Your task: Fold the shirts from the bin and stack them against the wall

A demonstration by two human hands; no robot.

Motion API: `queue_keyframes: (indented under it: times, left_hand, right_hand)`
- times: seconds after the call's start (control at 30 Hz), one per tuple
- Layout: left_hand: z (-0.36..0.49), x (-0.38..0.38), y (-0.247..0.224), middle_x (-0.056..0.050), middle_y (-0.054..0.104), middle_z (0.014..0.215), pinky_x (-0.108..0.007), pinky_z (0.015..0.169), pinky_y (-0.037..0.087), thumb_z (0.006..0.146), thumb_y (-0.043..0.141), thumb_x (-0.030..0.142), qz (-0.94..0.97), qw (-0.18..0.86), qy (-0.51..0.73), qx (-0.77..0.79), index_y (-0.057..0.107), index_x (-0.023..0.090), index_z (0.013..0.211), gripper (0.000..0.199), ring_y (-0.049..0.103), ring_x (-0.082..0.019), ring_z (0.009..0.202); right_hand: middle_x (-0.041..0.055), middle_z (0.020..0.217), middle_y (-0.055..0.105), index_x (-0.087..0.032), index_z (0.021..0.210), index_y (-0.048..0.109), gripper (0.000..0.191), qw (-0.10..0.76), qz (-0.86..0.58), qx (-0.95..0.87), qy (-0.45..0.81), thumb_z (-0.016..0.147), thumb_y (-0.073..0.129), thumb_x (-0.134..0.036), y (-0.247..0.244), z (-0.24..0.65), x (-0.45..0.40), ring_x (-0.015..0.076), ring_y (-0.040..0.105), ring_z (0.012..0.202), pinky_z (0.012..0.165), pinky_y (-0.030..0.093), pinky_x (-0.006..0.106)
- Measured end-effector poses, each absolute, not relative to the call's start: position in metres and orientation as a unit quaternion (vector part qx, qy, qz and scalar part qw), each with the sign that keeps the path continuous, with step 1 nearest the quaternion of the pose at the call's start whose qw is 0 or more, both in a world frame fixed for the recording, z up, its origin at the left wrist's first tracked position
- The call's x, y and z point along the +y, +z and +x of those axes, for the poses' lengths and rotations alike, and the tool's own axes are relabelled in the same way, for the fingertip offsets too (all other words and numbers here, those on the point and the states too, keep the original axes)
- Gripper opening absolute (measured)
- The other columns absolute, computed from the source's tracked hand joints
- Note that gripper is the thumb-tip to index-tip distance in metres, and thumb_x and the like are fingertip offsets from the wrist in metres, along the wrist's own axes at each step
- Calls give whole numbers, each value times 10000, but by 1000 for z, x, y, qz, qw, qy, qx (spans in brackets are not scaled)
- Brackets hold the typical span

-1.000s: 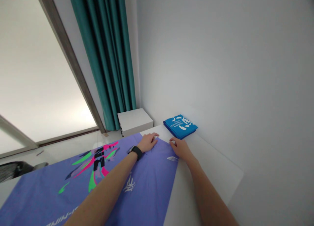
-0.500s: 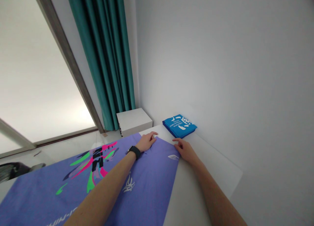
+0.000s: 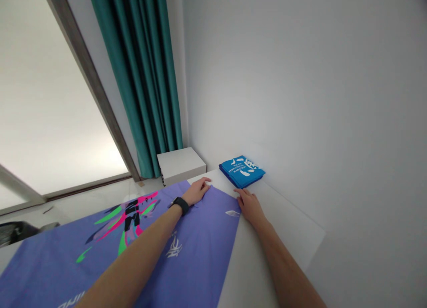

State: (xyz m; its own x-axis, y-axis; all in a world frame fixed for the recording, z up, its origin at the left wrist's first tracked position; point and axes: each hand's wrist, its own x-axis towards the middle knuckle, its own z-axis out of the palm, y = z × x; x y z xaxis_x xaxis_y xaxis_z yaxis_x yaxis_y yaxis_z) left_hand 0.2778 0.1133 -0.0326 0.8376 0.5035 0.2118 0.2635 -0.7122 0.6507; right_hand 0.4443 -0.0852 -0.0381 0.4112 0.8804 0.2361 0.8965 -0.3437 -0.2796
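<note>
A purple cloth (image 3: 203,237) with a bright pink, green and black figure and white lettering lies spread on the white table. At its far edge, my left hand (image 3: 196,192), with a dark watch on the wrist, pinches the fabric between thumb and fingers, and small creases run from there. My right hand (image 3: 251,208) is at the cloth's far right corner, its thumb and index finger close together on the edge. Part of that corner is hidden under the fingers. Just beyond the right hand sits a folded blue cloth (image 3: 240,171) with white print.
A white box (image 3: 182,163) stands past the table's far edge, below a green curtain (image 3: 147,85). The white tabletop (image 3: 283,214) meets a pale wall on the right. A dark object (image 3: 20,232) is at the far left.
My right thumb and index finger have drawn closer together at the corner. My left hand stays at the cloth's far edge. The whole view has shifted slightly.
</note>
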Motion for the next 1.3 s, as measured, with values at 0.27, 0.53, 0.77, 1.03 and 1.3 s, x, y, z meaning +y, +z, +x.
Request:
queue_keyframes:
  times: [0.27, 0.53, 0.77, 1.03, 1.3]
  left_hand:
    - [235, 86, -4, -79, 601, 1082, -381, 947, 397, 934, 401, 212, 953, 133, 230, 146, 614, 201, 1088, 263, 537, -228, 1034]
    - [176, 77, -17, -82, 607, 1125, -395, 960, 412, 945, 425, 257, 938, 133, 224, 231, 585, 200, 1149, 266, 541, -235, 1070]
    - [166, 72, -30, -73, 589, 1138, -412, 929, 417, 943, 451, 275, 949, 76, 198, 235, 579, 217, 1177, 273, 520, -248, 1072]
    - [162, 69, -29, -78, 577, 1177, -398, 940, 406, 950, 438, 272, 955, 48, 187, 225, 557, 216, 1218, 299, 516, -241, 1091]
    - [163, 72, -29, -80, 577, 1187, -400, 952, 399, 945, 437, 283, 954, 68, 183, 228, 575, 223, 1204, 299, 512, -247, 1110]
  right_hand:
    - [111, 1062, 615, -172, 1191, 604, 355, 212, -815, -527, -114, 929, 368, -121, -30, 428, -85, 236, 540, 1028, 909, 382, 360]
    - [106, 1439, 474, -178, 1435, 418, 486, 179, -704, -686, -47, 975, 398, -336, -22, 347, -75, 237, 374, 1340, 1135, 239, 408]
    - [98, 1562, 276, -164, 1505, 295, 598, 114, -727, -677, 16, 985, 326, -460, -38, 346, -75, 232, 225, 1444, 1179, 139, 462]
    - [85, 1579, 214, -115, 1514, 253, 634, 62, -811, -580, 41, 983, 221, -459, -36, 378, -81, 210, 161, 1462, 1188, 73, 454]
    - [76, 1535, 352, -160, 1460, 373, 527, 78, -849, -523, 8, 985, 242, -348, -37, 410, -90, 209, 282, 1411, 1153, 169, 447]
